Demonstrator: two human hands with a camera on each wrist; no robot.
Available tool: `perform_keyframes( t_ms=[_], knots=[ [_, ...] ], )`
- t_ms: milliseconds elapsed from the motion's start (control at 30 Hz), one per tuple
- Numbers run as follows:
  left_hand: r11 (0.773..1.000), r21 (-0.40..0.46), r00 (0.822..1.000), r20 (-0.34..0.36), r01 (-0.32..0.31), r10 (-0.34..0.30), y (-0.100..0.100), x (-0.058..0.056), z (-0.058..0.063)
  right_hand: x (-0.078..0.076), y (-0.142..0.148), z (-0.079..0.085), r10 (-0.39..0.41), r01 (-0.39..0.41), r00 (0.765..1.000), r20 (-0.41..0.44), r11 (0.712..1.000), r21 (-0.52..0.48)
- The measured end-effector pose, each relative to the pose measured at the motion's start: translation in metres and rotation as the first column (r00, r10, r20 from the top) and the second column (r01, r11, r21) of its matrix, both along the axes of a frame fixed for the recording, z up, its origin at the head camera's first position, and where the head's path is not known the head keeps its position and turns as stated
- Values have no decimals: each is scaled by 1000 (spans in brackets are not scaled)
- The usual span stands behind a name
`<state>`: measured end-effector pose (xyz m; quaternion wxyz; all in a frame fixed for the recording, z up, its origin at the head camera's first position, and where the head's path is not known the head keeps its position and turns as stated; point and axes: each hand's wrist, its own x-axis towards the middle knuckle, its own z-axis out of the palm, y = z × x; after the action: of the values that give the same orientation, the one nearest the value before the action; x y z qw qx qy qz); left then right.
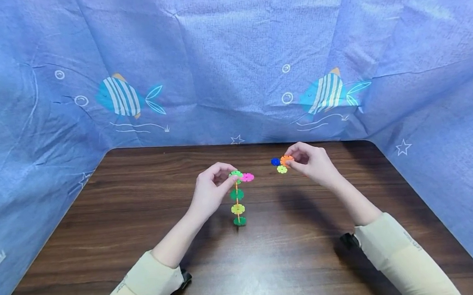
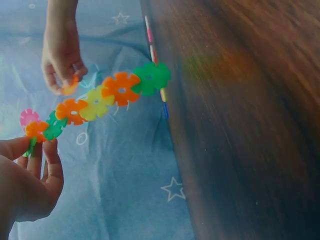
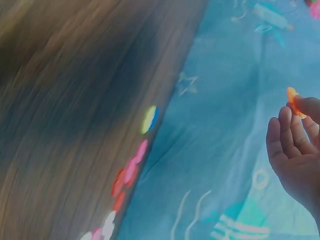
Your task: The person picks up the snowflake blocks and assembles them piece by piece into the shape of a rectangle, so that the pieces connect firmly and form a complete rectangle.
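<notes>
My left hand pinches the light green notched flower disc at the top of an upright chain of interlocking plastic discs. Below it run a green disc, a yellow disc and a dark green disc at the bottom, with orange discs set edge-on between them. A pink disc juts out to the right near the top. Off to the right and apart from the chain, my right hand holds a single orange disc between thumb and fingers.
On the table by its far edge lie a blue disc and a yellow disc. Pink discs, red discs and white discs continue that row in the right wrist view. A blue fish-print cloth hangs behind the wooden table.
</notes>
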<state>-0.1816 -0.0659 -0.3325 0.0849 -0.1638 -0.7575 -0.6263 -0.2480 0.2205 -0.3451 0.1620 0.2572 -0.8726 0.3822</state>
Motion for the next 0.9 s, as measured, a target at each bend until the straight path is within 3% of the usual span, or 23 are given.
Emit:
perform_keyframes(
  t_ms=[233,500,900],
  knots=[
    [1000,-3,999,-39,-10,10,2,0,2,20,-22,11,21,-25,997,-77,998,-53],
    [1000,22,998,-59,-17,18,5,-1,3,34,-40,15,91,-99,993,-74,988,-117],
    [999,38,999,-49,-16,18,7,2,3,44,-59,11,67,-82,992,-104,986,-144]
  ],
)
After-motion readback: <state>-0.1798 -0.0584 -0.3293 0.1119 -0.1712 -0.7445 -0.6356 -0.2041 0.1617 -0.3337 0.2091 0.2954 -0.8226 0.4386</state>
